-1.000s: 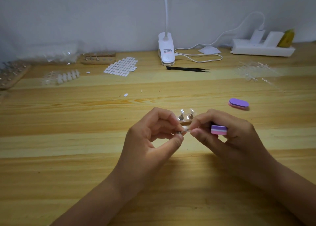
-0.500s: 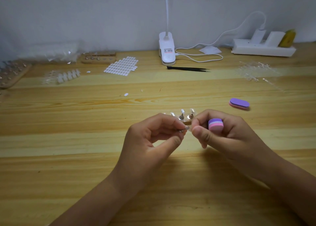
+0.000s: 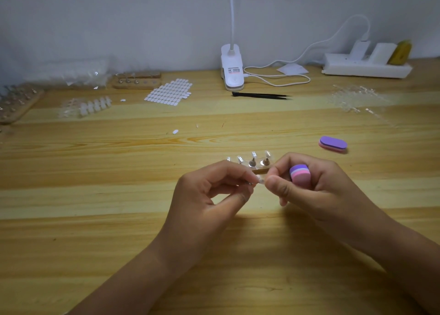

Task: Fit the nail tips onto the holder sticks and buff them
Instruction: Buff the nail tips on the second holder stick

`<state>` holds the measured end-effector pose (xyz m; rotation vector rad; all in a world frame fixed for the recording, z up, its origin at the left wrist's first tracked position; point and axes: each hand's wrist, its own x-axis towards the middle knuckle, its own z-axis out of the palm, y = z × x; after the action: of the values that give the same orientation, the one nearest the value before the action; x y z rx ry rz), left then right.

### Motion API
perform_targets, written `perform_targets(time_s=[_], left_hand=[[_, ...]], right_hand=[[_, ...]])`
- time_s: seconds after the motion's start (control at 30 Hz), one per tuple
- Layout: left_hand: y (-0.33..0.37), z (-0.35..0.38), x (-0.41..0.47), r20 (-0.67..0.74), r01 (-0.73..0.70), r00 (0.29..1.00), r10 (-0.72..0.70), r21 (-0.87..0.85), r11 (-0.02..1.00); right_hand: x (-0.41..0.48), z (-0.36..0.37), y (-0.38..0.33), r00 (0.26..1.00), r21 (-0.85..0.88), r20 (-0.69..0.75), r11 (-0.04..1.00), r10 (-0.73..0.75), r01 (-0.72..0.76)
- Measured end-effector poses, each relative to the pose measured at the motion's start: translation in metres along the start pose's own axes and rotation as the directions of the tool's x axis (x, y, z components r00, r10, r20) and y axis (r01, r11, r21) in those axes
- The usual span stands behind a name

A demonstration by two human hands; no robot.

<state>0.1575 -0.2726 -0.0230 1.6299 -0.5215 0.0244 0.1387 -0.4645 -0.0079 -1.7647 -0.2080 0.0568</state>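
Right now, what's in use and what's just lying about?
In use: left hand, right hand, clear nail tip pinched between them, purple-pink buffer block in right hand, wooden holder with metal sticks.
Lying about: purple oval buffer, black tweezers, white clip lamp, white tab sheet.

A pale, grained wooden table [image 3: 119,231] carries a white clip-on lamp base [image 3: 232,69] by the wall. Slim black tweezers [image 3: 262,96] lie just in front of the lamp. Left of it lie a sheet of white oval stickers [image 3: 169,91] and a small wooden holder block [image 3: 137,81]; to its right is a white power strip [image 3: 366,68]. Well nearer than the lamp stands a low wooden stand of metal sticks [image 3: 258,163], and right of that lies a purple-and-pink oval buffer [image 3: 332,144].
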Motion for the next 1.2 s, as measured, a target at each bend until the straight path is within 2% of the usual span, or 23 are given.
perform_targets(time_s=[0.27, 0.43, 0.6, 0.73, 0.97, 1.2], left_hand=[[-0.0003, 0.0008, 0.0003, 0.004, -0.01, 1.0, 0.01, -0.009, 1.0], [-0.001, 0.0002, 0.0004, 0.023, -0.028, 0.999, 0.028, 0.005, 1.0], [-0.0004, 0.0013, 0.0002, 0.039, -0.012, 0.999, 0.012, -0.01, 1.0], [0.0007, 0.0015, -0.0006, 0.04, -0.029, 0.999, 0.028, 0.024, 0.999], [0.0016, 0.0022, -0.0031, 0.024, -0.195, 0.98, 0.196, 0.251, 0.948], [0.0007, 0.0027, -0.0046, 0.001, -0.207, 0.976, 0.216, 0.295, 0.933]], right_hand=[[-0.0007, 0.0002, 0.0013, 0.998, 0.033, 0.029, 0.998, 0.06, -0.061], [-0.0002, -0.003, 0.0046, 0.974, 0.147, 0.151, 0.971, 0.167, -0.189], [0.0018, -0.0036, 0.0029, 0.936, 0.268, 0.291, 0.923, 0.197, -0.277], [0.002, -0.0039, 0.0025, 0.935, 0.263, 0.293, 0.923, 0.202, -0.282], [0.0013, -0.0042, 0.0029, 0.923, 0.258, 0.296, 0.91, 0.244, -0.324], [-0.0015, -0.0003, 0.0036, 0.933, 0.233, 0.269, 0.924, 0.238, -0.303]])
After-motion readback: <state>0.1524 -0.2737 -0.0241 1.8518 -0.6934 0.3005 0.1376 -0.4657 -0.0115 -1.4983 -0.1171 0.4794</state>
